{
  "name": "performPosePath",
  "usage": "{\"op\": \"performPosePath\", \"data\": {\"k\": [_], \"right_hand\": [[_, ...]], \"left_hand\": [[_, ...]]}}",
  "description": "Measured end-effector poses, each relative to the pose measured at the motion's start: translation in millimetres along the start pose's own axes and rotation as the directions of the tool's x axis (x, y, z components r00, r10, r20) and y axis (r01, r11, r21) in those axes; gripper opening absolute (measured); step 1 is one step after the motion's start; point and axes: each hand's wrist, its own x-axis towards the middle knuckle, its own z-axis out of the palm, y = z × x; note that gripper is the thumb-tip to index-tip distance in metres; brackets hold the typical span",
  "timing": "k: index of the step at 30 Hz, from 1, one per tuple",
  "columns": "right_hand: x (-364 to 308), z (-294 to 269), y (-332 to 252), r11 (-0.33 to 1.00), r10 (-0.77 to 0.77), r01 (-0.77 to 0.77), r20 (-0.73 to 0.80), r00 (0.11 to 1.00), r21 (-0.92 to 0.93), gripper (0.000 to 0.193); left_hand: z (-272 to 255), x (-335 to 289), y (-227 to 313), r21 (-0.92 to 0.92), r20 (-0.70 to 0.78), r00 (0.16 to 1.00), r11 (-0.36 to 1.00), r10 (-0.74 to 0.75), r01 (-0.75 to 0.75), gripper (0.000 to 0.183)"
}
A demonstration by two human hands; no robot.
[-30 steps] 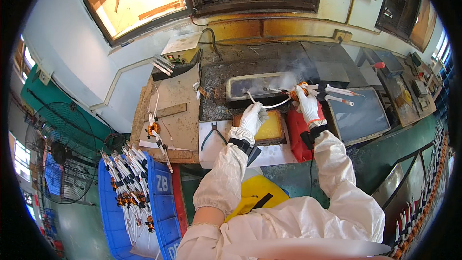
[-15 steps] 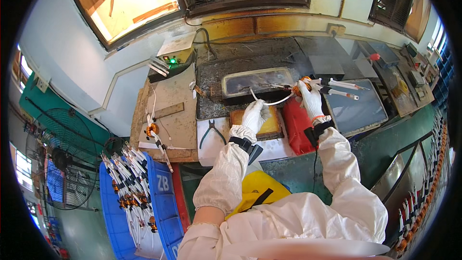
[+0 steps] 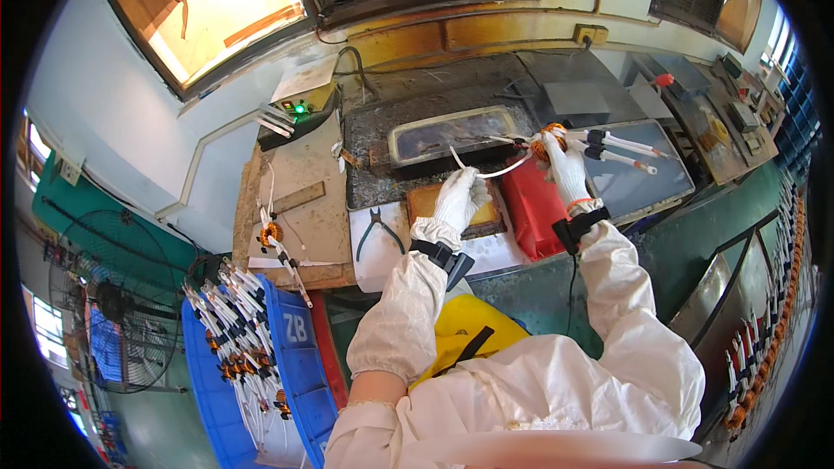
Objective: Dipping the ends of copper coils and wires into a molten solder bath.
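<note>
My right hand, in a white glove, is closed round a copper-wound coil above the right end of a rectangular metal pot. White-sleeved leads with black bands stick out from the coil to the right. Thin lead ends point left from it, over the pot's right end. A white-sleeved wire curves from the coil to my left hand, also gloved, whose fingers pinch it in front of the pot. Beneath that hand lies a shallow tray with an amber block.
Pliers lie on white paper left of the amber block. A red package sits under my right hand. Another coil rests on the board at left. A blue crate holds several coils. A grey panel lies at right.
The view has shifted slightly. Both hands, with the coil and its wire, have moved a little to the right relative to the pot. Their grips look the same.
</note>
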Motion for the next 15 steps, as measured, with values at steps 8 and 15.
{"op": "performPosePath", "data": {"k": [8,15], "right_hand": [[-15.3,-23.8,7.4,0.747,0.123,-0.129,0.055,0.991,0.652,0.038],[-37.4,-63.9,21.9,-0.172,0.026,-0.552,0.564,0.826,0.816,0.050]], "left_hand": [[28.8,-16.9,4.7,0.000,0.052,0.999,1.000,0.011,-0.011,0.030],[39.5,-32.5,-24.4,0.146,0.296,0.944,0.984,-0.142,0.103,0.033]]}}
